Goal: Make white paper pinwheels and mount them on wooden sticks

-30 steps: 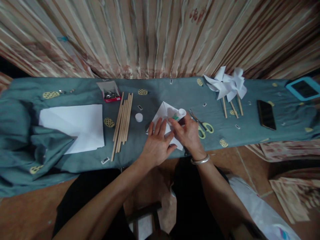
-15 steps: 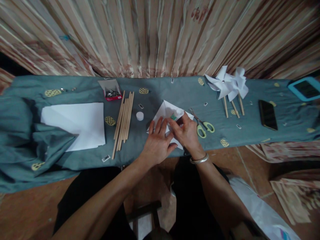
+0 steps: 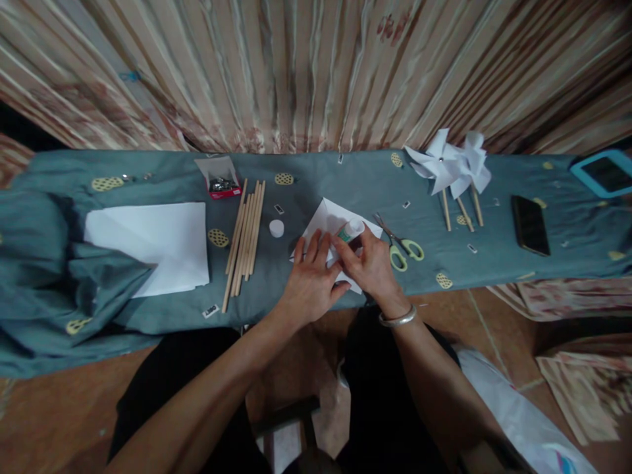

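Observation:
A white sheet of paper (image 3: 327, 214) with cut or folded lines lies turned cornerwise on the cloth-covered table. My left hand (image 3: 312, 276) rests flat on its lower left part, fingers spread. In my right hand (image 3: 368, 266) is a white and green glue stick (image 3: 351, 228), gripped between thumb and fingers and tilted over the paper; its tip is hidden by my fingers. A round white cap (image 3: 276, 228) sits on the cloth to the left. Green-handled scissors (image 3: 399, 247) lie open just right of the paper.
Several wooden sticks (image 3: 243, 237) lie left of the cap, below a red box of metal pieces (image 3: 222, 184). Farther left is a stack of white paper (image 3: 148, 243). On the right are paper pinwheels (image 3: 442, 161), a black phone (image 3: 530, 225) and a blue-framed device (image 3: 605, 172).
Almost nothing differs. My right hand has shifted very slightly to the right with the glue stick; my left hand stays on the paper.

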`<state>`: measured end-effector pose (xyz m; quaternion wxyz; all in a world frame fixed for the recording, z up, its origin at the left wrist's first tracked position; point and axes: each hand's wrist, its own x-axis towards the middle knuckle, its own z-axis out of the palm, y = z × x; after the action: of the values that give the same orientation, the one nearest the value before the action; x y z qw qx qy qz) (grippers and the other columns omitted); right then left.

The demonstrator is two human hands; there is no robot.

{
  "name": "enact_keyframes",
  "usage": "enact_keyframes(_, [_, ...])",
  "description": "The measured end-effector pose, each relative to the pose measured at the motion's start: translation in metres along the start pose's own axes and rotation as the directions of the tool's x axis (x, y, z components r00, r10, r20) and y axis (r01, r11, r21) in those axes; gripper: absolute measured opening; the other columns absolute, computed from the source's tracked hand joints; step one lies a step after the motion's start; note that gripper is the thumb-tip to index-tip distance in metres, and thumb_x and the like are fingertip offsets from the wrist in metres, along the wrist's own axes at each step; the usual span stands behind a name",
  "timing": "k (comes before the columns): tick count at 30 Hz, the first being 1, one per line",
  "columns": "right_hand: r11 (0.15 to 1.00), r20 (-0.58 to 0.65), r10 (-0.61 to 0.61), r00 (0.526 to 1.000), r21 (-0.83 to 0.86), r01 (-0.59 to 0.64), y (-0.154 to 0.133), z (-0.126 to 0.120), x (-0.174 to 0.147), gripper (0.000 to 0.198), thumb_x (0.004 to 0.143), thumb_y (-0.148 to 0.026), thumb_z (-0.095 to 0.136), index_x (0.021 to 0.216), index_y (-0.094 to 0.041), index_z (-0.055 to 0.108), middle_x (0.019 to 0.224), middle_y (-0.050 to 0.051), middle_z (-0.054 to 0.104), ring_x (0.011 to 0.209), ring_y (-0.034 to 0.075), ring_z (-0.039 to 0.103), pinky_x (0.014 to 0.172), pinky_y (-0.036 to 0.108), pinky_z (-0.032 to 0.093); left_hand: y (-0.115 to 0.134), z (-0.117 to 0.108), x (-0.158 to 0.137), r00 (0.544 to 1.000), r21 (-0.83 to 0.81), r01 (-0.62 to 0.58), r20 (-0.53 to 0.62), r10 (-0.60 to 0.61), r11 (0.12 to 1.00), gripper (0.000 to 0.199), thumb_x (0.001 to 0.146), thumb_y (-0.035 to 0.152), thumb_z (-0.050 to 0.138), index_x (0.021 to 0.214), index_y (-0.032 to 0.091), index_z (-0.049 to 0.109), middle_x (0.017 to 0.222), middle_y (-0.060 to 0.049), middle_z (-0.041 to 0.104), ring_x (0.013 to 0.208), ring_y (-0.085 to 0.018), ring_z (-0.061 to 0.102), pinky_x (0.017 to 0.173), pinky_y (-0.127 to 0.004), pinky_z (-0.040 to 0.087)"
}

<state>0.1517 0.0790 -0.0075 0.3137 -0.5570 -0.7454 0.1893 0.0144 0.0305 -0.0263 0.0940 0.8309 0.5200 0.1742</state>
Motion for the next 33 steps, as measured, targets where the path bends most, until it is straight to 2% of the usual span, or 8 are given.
enact_keyframes(14, [1.0,0.031,-0.007,0.999,0.021,0.007,0.006,-0.006,-0.006,0.028,0.088,-0.048,0.057,0.09,-0.02,0.056,0.067,0.001,0.063,0.061,0.018,0.061,0.059,0.029,0.045,-0.001,0.002,-0.001,1.0,0.026,-0.006,-0.003,0.006,1.0,0.056,0.085,0.045,0.061,0.132,0.016,0.054,0.149,-0.023,0.039,0.142,-0.042,0.028,0.111,-0.063,0.023])
enact_keyframes(33, [1.0,-0.005,0.007,1.0,-0.009,-0.008,0.012,-0.008,-0.007,0.029,0.087,-0.05,0.056,0.092,-0.021,0.058,0.067,0.0,0.064,0.062,0.019,0.062,0.06,0.031,0.046,0.0,0.0,0.0,1.0,0.012,-0.004,-0.018,0.004,1.0,0.055,0.085,0.045,0.061,0.132,0.019,0.054,0.149,-0.022,0.04,0.141,-0.041,0.03,0.111,-0.062,0.025])
